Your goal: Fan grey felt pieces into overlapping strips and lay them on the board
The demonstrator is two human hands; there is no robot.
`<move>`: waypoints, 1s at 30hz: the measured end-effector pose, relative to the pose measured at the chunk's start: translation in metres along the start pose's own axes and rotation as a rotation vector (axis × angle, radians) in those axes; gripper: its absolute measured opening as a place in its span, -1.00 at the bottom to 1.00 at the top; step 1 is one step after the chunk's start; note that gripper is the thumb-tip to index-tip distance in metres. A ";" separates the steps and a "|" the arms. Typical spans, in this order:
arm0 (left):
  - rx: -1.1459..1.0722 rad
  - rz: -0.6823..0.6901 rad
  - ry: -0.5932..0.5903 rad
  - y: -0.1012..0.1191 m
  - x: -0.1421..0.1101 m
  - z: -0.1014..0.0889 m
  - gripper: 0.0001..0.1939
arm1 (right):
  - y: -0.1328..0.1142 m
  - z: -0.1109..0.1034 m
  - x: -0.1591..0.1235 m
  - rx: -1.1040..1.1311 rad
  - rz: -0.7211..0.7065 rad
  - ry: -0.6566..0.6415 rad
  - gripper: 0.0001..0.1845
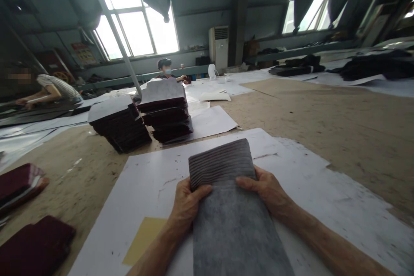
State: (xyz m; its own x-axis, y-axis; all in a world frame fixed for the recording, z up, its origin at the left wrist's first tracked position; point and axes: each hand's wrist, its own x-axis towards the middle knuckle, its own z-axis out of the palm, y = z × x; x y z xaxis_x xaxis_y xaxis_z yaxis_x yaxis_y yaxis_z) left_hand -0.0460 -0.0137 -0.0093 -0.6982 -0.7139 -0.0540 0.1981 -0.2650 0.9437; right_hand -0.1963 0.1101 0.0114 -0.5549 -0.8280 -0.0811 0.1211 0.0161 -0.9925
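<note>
- Gripping both long edges of a grey, oblong stack of cloth-like layers (233, 224), the left hand (186, 205) and right hand (272, 189) were closed, thumbs on top.
- Fanning at its far end looked done; the stack was not yet released.
- The ridged end (223, 161) projected past both hands toward a broad white paper sheet's (152, 181) far edge; the smooth length ran back between them.
</note>
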 end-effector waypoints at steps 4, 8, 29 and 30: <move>0.019 0.035 0.043 -0.002 -0.006 0.000 -0.86 | 0.001 0.000 -0.005 0.032 -0.014 0.045 -0.52; -0.046 -0.057 0.003 0.002 -0.009 0.005 -0.75 | 0.002 0.002 -0.009 -0.020 -0.047 0.145 -0.55; -0.052 -0.150 0.051 -0.001 -0.006 0.008 -0.66 | -0.002 -0.004 0.002 -0.700 -0.060 0.397 -0.56; -0.050 -0.149 0.048 -0.001 -0.006 0.008 -0.66 | -0.002 -0.005 0.002 -0.719 -0.064 0.392 -0.54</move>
State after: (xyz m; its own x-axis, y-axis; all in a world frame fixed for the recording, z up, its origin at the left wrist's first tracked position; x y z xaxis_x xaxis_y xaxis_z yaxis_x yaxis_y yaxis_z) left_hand -0.0473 -0.0041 -0.0071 -0.6887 -0.6944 -0.2086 0.1298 -0.4011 0.9068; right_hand -0.2017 0.1116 0.0127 -0.8061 -0.5859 0.0834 -0.4036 0.4412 -0.8015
